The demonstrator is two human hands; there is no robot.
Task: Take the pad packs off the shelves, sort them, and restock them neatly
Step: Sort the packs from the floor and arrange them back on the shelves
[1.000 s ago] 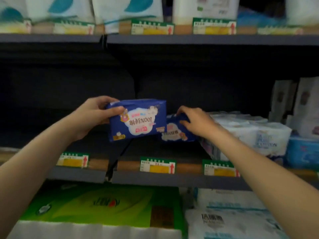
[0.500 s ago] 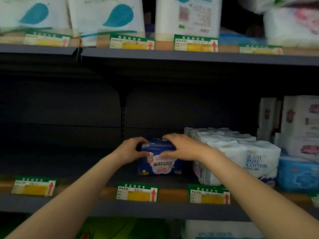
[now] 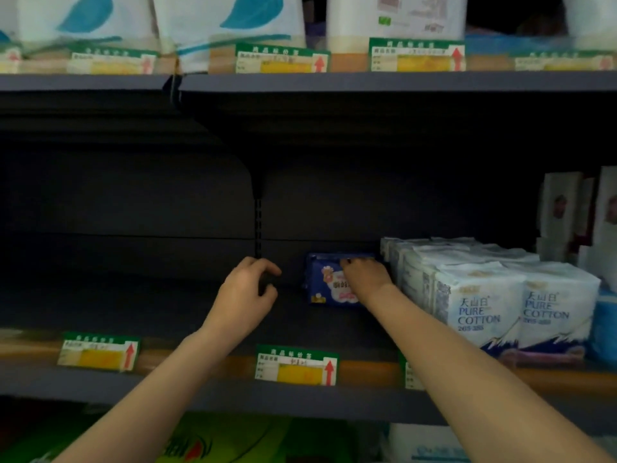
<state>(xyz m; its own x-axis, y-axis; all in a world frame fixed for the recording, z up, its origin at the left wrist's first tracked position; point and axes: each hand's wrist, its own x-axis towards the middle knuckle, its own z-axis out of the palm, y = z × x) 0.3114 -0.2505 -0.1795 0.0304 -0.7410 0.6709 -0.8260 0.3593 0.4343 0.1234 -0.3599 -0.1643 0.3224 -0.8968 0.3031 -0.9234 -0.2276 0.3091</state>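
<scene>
A blue pad pack (image 3: pixel 323 279) stands upright on the dark middle shelf (image 3: pixel 150 305), pushed back beside a row of white packs. My right hand (image 3: pixel 364 278) grips it, with the fingers curled over its top edge and covering its right half. My left hand (image 3: pixel 248 289) hovers a little to the left of the pack, apart from it. Its fingers are loosely curled and hold nothing.
White "Pure Cotton" packs (image 3: pixel 480 309) fill the shelf right of the blue pack, with taller white boxes (image 3: pixel 561 208) behind them. Left of the pack the shelf is bare. Price tags (image 3: pixel 297 364) line the shelf edge. White packs (image 3: pixel 233 21) sit above, a green pack (image 3: pixel 207 442) below.
The two blue packs I held in front of the shelf went onto it. My left hand has let go and drawn left, while my right hand pushed the pack further back.
</scene>
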